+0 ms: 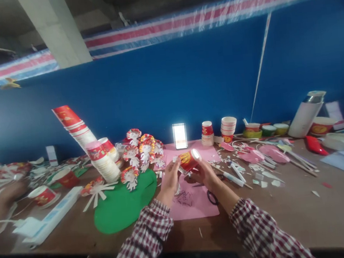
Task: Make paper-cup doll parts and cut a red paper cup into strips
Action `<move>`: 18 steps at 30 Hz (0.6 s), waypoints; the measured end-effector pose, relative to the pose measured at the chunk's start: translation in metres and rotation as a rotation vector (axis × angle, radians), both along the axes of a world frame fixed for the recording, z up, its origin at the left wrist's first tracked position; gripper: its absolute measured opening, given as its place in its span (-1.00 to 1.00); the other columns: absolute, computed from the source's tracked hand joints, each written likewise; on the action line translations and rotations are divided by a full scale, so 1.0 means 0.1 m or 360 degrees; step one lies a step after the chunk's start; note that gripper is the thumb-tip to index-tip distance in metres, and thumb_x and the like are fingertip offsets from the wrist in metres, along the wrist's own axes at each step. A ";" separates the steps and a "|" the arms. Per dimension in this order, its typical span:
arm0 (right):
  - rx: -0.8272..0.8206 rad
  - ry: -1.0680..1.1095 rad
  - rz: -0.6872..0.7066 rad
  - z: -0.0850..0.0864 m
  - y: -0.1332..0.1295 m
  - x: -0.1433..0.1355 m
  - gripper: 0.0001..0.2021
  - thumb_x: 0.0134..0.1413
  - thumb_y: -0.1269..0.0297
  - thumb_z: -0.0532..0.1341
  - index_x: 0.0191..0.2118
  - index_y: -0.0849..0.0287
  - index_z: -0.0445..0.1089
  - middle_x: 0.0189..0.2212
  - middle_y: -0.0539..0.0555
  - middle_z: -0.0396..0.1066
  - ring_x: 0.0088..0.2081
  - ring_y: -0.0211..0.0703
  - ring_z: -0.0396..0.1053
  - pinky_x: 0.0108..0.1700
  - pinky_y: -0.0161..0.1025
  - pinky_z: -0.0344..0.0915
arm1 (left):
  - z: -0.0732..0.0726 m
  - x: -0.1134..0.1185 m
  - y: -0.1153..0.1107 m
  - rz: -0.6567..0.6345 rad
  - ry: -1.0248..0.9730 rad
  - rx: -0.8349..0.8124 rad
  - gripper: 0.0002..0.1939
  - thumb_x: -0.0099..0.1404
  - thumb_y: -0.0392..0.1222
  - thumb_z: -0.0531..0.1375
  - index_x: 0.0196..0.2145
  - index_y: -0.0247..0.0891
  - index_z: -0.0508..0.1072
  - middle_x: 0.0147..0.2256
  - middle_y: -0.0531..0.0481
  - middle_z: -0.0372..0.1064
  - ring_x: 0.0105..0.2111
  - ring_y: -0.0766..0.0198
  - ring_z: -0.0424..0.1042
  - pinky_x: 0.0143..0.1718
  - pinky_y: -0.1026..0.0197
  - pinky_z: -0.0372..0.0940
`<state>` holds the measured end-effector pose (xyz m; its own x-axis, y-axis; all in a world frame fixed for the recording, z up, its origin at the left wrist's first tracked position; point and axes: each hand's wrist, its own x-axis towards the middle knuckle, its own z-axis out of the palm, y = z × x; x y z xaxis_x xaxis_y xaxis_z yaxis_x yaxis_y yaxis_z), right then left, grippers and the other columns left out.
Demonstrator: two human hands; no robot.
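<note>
Between my two hands a red paper cup [187,160] with yellow print lies on its side, its white end turned to the right. My left hand [171,177] closes on its left end. At its right end my right hand [208,173] grips it from the side and below. The cup is held above a pink sheet [198,207] with dark marks on it. Scissors, seen by a black handle loop [212,198], lie beneath my right wrist. Behind the cup stands a bright phone-like screen [180,136].
Cut paper-cup figures [146,147] cluster left of centre, by a green sheet [121,207]. A tall cup stack [97,152] leans near a white power strip [55,217]. Another person's hand [12,191] is at far left. Paper scraps [263,179], sticks and a flask [306,116] are rightward.
</note>
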<state>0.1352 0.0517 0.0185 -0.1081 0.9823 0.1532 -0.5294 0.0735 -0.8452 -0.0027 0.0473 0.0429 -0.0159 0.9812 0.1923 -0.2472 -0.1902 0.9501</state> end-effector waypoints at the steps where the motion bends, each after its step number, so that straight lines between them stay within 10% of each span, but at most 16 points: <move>1: 0.0009 -0.0028 -0.0007 -0.01 0.00 0.00 -0.63 0.01 -0.05 0.20 -0.17 0.11 0.40 -0.16 0.10 0.45 -0.16 -0.10 0.38 -0.15 -0.22 0.30 | -0.02 0.00 0.02 -0.0075 -0.0102 -0.0034 -0.66 0.16 0.03 0.21 -0.26 -0.31 0.43 -0.33 -0.08 0.46 -0.29 0.21 0.43 -0.25 0.19 0.31; 11: -0.0087 0.0050 -0.0084 -0.01 -0.01 -0.01 -0.48 -0.04 0.14 0.24 0.11 -0.02 0.25 -0.13 0.05 0.45 -0.19 -0.05 0.43 -0.23 -0.12 0.39 | -0.22 -0.04 -0.04 -0.0522 -0.0527 -0.0268 -0.50 -0.02 -0.25 0.37 -0.08 -0.33 0.43 -0.17 -0.19 0.48 -0.10 0.01 0.44 -0.05 0.02 0.29; 18: 0.0031 0.0057 -0.0090 0.01 0.01 0.02 -0.56 0.03 0.10 0.17 0.05 0.09 0.30 -0.09 0.11 0.45 -0.10 0.00 0.40 -0.12 -0.06 0.36 | -0.15 -0.12 -0.14 -0.0981 -0.0830 -0.0464 -0.38 0.12 0.17 0.21 0.01 -0.34 0.39 0.01 -0.27 0.36 0.12 -0.06 0.23 0.13 -0.07 0.12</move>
